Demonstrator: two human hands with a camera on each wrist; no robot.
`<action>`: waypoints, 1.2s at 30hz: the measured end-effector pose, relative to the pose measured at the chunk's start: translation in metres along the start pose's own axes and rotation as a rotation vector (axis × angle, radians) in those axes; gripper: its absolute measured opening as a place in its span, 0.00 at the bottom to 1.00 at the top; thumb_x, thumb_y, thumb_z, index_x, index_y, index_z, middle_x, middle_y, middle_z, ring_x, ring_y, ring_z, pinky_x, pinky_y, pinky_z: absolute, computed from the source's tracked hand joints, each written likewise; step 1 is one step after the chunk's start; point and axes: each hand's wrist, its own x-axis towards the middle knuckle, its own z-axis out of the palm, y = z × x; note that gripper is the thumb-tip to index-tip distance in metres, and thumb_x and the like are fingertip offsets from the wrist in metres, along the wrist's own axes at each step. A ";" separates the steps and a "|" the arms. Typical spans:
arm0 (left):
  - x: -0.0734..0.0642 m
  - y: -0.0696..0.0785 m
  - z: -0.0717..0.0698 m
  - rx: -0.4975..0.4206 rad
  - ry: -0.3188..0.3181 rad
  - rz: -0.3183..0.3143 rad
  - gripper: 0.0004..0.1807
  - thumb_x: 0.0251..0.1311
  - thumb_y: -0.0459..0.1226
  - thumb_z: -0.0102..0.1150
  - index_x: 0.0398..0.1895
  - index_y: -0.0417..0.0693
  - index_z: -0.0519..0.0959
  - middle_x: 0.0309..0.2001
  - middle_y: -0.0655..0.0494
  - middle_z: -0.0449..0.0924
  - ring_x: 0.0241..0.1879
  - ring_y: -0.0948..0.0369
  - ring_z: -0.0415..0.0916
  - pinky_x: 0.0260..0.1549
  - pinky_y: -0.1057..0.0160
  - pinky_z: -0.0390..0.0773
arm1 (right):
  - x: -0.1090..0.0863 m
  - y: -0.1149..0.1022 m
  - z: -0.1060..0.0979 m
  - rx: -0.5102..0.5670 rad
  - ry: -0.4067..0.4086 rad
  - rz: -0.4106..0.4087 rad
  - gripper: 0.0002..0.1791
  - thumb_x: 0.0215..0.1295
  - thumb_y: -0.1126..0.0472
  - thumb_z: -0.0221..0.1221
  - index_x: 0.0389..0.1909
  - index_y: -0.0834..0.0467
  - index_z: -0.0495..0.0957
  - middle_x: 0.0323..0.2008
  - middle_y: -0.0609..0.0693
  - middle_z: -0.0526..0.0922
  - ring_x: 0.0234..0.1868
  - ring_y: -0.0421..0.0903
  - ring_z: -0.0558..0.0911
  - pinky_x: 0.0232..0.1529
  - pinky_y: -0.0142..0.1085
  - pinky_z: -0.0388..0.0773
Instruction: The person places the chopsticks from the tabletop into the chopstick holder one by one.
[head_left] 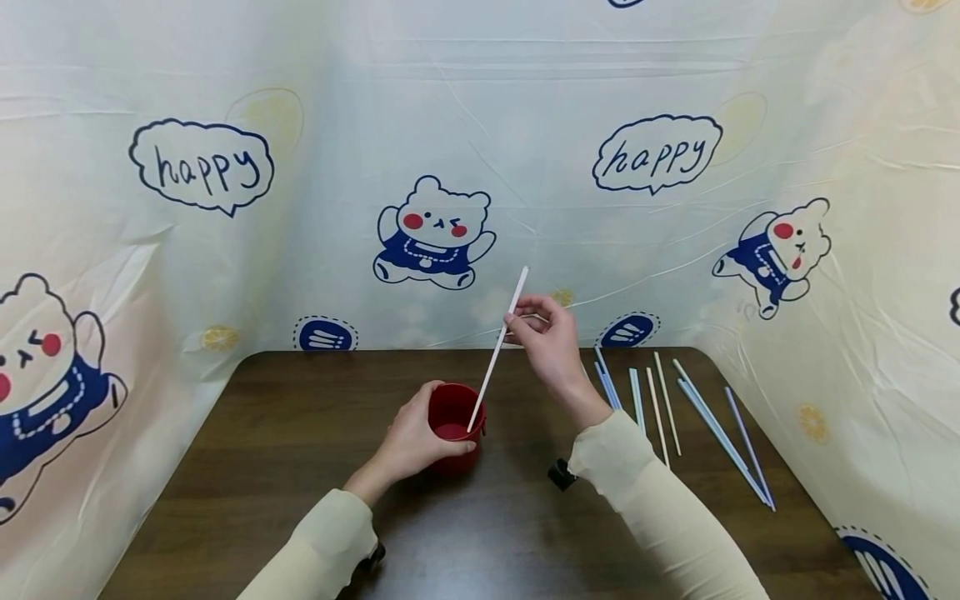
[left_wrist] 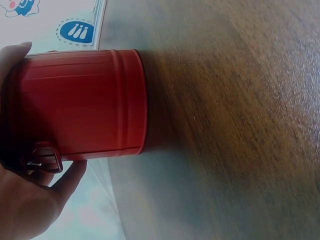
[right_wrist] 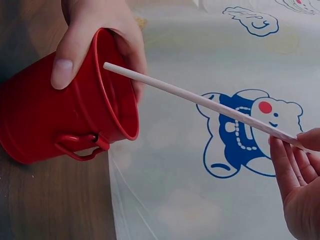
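A small red metal bucket [head_left: 450,458] with a side loop handle [right_wrist: 82,147] stands on the table. My left hand [head_left: 420,433] grips it near the rim, thumb along the near side and the other fingers round the far side, as the left wrist view also shows. Up and to the right, my right hand [head_left: 551,342] pinches a long, thin, pale pink stick [head_left: 498,346] near its upper end, between thumb and fingertips. The stick slants down to the left, and its lower tip overlaps the bucket's mouth in the head and right wrist views.
Several more thin sticks lie on the right of the brown table [head_left: 300,492]: blue ones [head_left: 720,437], cream ones [head_left: 658,415] and a purple-blue one [head_left: 750,450]. Some are partly hidden behind my right forearm. A printed curtain [head_left: 337,108] hangs behind the table's back edge.
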 end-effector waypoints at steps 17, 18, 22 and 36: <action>-0.001 0.005 0.007 -0.013 -0.014 0.010 0.53 0.37 0.50 0.85 0.70 0.52 0.66 0.60 0.57 0.77 0.58 0.52 0.74 0.49 0.49 0.83 | -0.008 0.018 0.004 -0.046 -0.004 0.023 0.14 0.68 0.71 0.64 0.52 0.70 0.76 0.42 0.63 0.80 0.43 0.62 0.86 0.39 0.37 0.87; -0.001 0.006 0.007 -0.014 -0.013 0.010 0.53 0.38 0.50 0.85 0.70 0.52 0.66 0.60 0.56 0.77 0.58 0.51 0.74 0.49 0.49 0.83 | -0.008 0.020 0.004 -0.041 -0.009 0.025 0.14 0.68 0.72 0.64 0.52 0.71 0.75 0.42 0.63 0.80 0.43 0.63 0.86 0.38 0.37 0.87; -0.001 0.006 0.007 -0.018 -0.014 0.007 0.53 0.39 0.50 0.85 0.70 0.51 0.66 0.60 0.56 0.77 0.58 0.51 0.75 0.49 0.49 0.82 | -0.011 0.030 0.005 -0.029 -0.005 0.032 0.13 0.66 0.74 0.64 0.50 0.72 0.75 0.40 0.63 0.81 0.38 0.58 0.87 0.36 0.36 0.86; 0.000 0.006 0.007 -0.020 -0.027 0.023 0.53 0.37 0.50 0.85 0.69 0.55 0.66 0.60 0.58 0.76 0.59 0.53 0.74 0.49 0.49 0.83 | -0.020 0.049 0.002 -0.166 -0.063 0.028 0.12 0.66 0.73 0.65 0.48 0.68 0.77 0.40 0.62 0.82 0.37 0.56 0.86 0.40 0.46 0.87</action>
